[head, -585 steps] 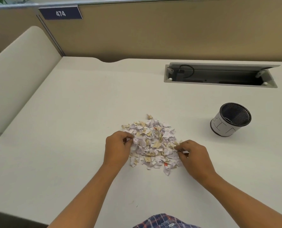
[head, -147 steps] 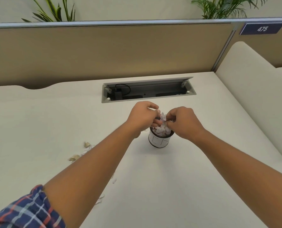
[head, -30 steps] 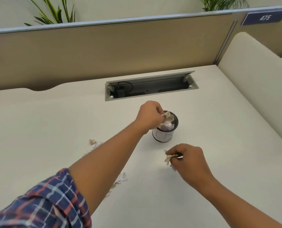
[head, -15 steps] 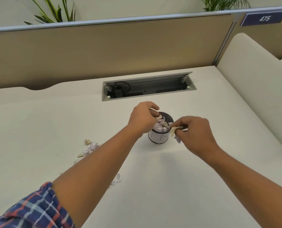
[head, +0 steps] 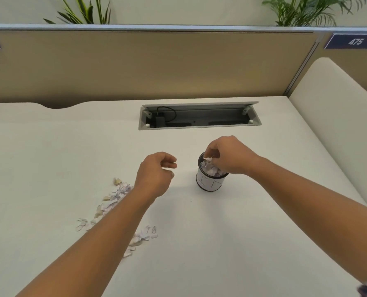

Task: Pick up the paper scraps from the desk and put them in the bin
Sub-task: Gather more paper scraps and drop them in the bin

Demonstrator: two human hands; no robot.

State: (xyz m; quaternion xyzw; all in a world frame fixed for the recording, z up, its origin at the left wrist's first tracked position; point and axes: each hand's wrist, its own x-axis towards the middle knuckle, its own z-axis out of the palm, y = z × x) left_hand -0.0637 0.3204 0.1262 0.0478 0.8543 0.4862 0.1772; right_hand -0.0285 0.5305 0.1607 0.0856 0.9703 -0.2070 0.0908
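Partly arm-hidden paper scraps (head: 116,195)

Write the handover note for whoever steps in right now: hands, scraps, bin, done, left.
Left hand: loosely curled, nothing visible in its grip, hovering above the desk between the bin and the leftover scraps.
Right hand: over the bin, fingertips on the paper at its mouth.
Bin: upright on the desk, filled to the rim with scraps.
Done: most of the paper is in the bin.
Left: loose scraps in a trail under and beside the left forearm, plus a smaller cluster nearer the body. The bin has little room.
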